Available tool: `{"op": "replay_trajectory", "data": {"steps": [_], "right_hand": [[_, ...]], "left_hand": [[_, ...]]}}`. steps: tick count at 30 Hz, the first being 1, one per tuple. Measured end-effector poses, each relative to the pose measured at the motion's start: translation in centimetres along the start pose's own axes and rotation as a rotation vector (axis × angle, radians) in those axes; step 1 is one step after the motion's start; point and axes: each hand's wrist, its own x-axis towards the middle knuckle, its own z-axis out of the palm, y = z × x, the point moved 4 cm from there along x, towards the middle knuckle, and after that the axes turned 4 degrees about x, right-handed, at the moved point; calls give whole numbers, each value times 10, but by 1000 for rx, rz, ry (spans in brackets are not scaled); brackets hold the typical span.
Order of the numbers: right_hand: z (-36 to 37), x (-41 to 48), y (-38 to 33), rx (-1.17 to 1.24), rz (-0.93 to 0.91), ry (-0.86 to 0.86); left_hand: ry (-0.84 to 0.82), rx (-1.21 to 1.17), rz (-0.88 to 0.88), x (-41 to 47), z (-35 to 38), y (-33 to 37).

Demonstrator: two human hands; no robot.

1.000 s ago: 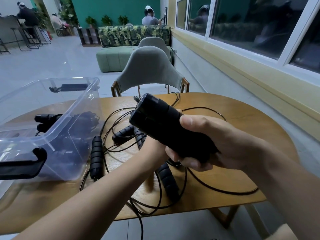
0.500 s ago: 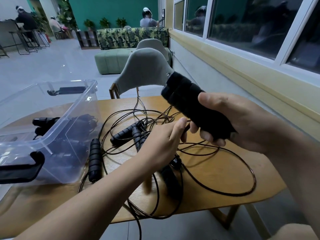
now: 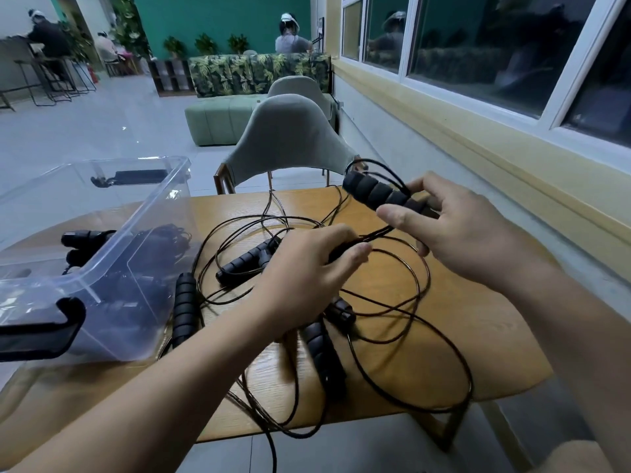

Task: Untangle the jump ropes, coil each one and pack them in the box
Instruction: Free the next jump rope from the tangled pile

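In the right hand, a black ribbed foam jump-rope handle, held above the far side of the round wooden table: thumb laid across the front, other fingers curled behind. In the left hand, just below and beside it, the thin black cord running off that handle, pinched between thumb and curled fingers; one strand or two, hard to tell. Under both hands, a loose tangle of black cords spread over the tabletop, one loop hanging past the near edge. Lying among them: a single ribbed handle just beside the box wall, a pair of handles side by side, one more handle near the left wrist. At the left, on the table, a clear plastic storage box with black clip latches, dark coiled ropes already inside. Behind the table, a grey upholstered chair.
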Motion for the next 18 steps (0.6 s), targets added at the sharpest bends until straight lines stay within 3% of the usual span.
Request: {"op": "replay_trajectory", "data": {"steps": [7, 10, 14, 18], "right_hand": [[15, -1, -3, -264, 36, -224], [15, -5, -3, -326, 40, -407], [16, -18, -2, -344, 105, -698], [10, -24, -5, -246, 115, -877]], "left_hand": [[25, 185, 101, -2, -19, 0], [-10, 276, 197, -1, -27, 2], [-108, 296, 283, -3, -33, 8], [-179, 266, 296, -4, -29, 12]]}}
